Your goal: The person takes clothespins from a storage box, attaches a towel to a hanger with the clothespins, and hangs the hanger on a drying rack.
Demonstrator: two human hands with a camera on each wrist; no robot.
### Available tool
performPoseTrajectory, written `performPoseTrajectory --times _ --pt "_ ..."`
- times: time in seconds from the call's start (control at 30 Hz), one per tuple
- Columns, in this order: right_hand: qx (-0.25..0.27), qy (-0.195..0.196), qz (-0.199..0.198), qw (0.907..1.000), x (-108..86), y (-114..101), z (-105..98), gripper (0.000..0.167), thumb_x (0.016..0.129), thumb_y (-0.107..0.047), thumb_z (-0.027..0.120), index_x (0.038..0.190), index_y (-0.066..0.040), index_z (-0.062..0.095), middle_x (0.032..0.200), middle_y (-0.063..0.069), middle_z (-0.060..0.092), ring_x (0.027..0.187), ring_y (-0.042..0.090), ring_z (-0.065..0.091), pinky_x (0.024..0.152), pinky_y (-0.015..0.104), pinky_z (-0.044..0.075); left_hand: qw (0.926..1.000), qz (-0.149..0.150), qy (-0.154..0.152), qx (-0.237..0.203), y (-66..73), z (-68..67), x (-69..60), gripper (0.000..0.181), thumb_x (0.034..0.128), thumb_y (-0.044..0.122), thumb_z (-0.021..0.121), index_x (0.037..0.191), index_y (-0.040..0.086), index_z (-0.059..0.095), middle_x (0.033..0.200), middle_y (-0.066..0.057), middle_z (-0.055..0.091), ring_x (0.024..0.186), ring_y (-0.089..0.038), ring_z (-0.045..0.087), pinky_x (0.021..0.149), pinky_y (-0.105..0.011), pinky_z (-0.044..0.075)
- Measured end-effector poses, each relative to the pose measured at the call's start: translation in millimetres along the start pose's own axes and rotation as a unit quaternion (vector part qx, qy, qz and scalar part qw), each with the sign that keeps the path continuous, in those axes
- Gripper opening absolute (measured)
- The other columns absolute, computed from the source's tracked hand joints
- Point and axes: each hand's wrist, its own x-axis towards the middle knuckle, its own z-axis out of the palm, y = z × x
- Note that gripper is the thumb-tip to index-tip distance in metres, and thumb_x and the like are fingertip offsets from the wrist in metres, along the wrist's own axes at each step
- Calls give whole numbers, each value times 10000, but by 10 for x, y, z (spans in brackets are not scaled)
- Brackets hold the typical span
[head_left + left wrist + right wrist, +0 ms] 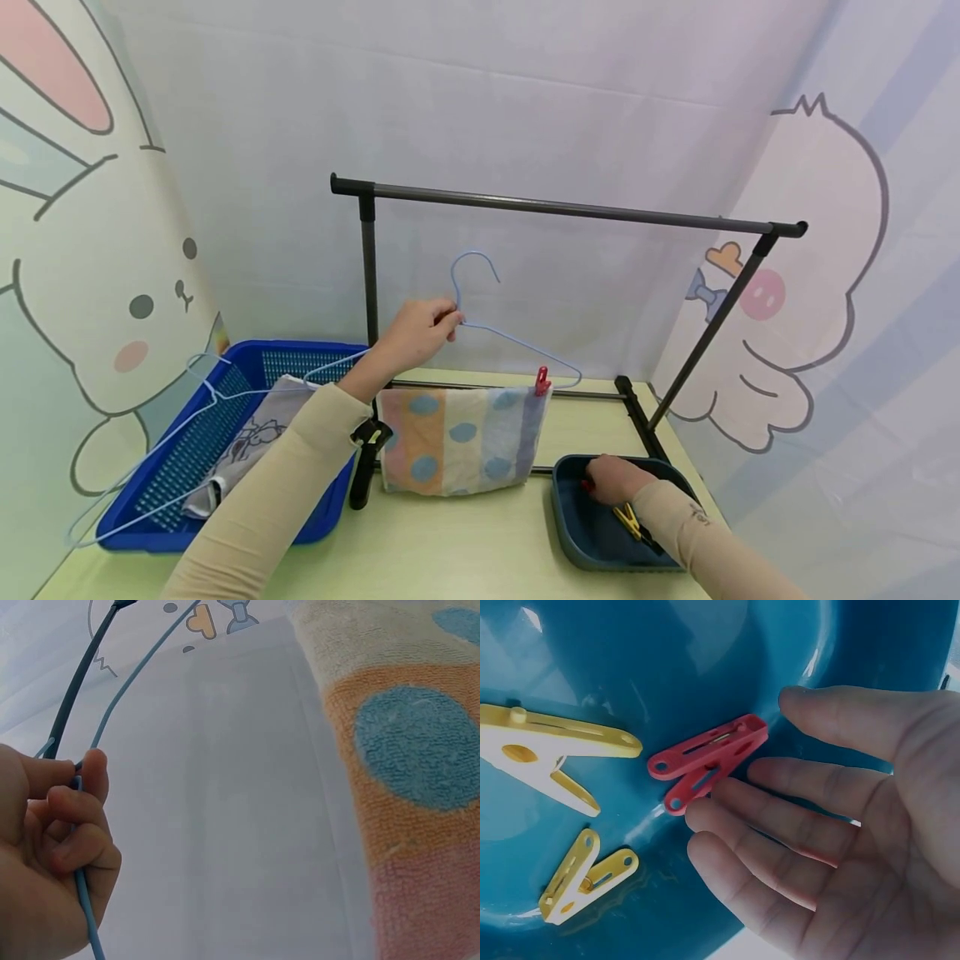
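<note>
Upright in front of the rack, a light blue wire clothes hanger is pinched at the base of its hook by my left hand. From it hangs a striped towel with blue dots. A red clothespin clips the towel's right top corner to the wire; my left arm hides the other end. My right hand is down inside a dark blue tub. In the right wrist view its fingers are extended at a second red clothespin, not closed round it. Yellow clothespins lie beside it.
A black garment rack stands behind the towel. At the left, a blue basket holds a grey printed cloth. Another wire hanger lies across the basket and juts past its left edge.
</note>
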Motion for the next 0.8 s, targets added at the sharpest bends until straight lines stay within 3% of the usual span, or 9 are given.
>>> performPoseTrajectory --times 0.6,0.8 --pt "-35 35 -37 10000 25 42 101 249 802 -6 692 651 -117 526 599 -9 464 530 147 433 546 327 399 10000 11 -56 12 8 2 -4 255 1006 185 475 793 127 602 686 6 582 459 -177 340 479 -292 319" --pt "-69 272 -554 9981 48 104 121 210 774 13 685 657 -105 556 600 -26 466 523 143 431 527 343 411 10000 -16 -64 -41 18 -1 -12 256 1007 186 474 788 125 593 690 -2 578 458 -176 332 478 -293 316"
